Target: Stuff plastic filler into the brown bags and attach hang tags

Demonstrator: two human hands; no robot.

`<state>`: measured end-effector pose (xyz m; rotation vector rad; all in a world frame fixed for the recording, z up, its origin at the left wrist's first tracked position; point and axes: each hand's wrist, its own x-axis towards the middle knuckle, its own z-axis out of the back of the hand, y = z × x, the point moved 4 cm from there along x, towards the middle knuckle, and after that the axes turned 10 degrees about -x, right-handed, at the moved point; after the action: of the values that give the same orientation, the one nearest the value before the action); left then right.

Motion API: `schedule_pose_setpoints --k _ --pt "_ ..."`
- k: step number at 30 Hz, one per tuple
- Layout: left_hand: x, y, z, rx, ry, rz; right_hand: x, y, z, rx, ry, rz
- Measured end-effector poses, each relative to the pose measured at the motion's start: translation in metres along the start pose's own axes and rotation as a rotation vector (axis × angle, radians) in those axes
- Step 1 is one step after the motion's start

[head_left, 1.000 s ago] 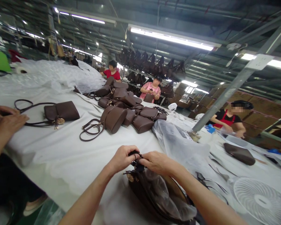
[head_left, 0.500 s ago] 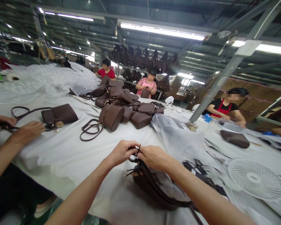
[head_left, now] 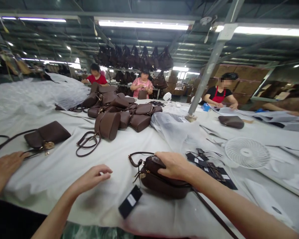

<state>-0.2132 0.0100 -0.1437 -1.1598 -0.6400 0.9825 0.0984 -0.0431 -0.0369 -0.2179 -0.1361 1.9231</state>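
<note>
A dark brown handbag [head_left: 164, 186] lies on the white cloth in front of me, its strap looped at the left and trailing off to the lower right. My right hand [head_left: 175, 165] grips the top of this bag, thumb on the near side, fingers over the back. From the bag's left end a black tag [head_left: 130, 201] with a white label hangs down onto the cloth. Left of the bag, my left hand [head_left: 96, 177] is empty above the cloth, its fingers loosely curved and apart.
Brown bags [head_left: 107, 124] are heaped beyond my hands. Black tags [head_left: 201, 161] and a white fan [head_left: 248, 152] lie to the right. Another person's hand [head_left: 8, 164] is at the left beside a brown bag [head_left: 48, 134]. A metal post [head_left: 206, 73] rises behind.
My hands have parted: the left moved left and let go, while the right shifted onto the bag's top. The black tag now shows at the bag's left end. The view has turned right.
</note>
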Motion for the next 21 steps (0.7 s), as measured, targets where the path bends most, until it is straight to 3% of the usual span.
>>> schedule_pose_setpoints --k 5,8,11,14,16,18,20,21 --pt "0.061 -0.005 -0.078 -0.555 -0.004 0.255 -0.005 0.007 0.004 0.017 -0.017 0.029" --pt "0.104 -0.017 -0.112 -0.683 -0.035 0.232 -0.009 0.009 0.001 0.033 -0.043 0.021" --pt "0.132 -0.05 -0.106 -0.788 -0.169 0.05 -0.011 0.007 -0.003 0.108 -0.09 0.024" --pt "0.135 -0.111 -0.081 -0.804 -0.176 -0.173 -0.009 -0.006 0.002 0.352 -0.24 0.016" --pt "0.125 -0.16 -0.072 -0.723 -0.034 -0.331 -0.005 -0.024 0.015 0.472 -0.455 -0.051" --pt "0.108 -0.202 -0.076 -0.585 0.16 -0.436 0.0 -0.04 0.035 0.455 -0.687 -0.101" --pt "0.094 -0.227 -0.088 -0.426 0.301 -0.477 0.008 -0.049 0.055 0.384 -0.809 -0.07" --pt "0.09 -0.233 -0.092 -0.346 0.324 -0.494 0.013 -0.051 0.064 0.372 -0.801 -0.033"
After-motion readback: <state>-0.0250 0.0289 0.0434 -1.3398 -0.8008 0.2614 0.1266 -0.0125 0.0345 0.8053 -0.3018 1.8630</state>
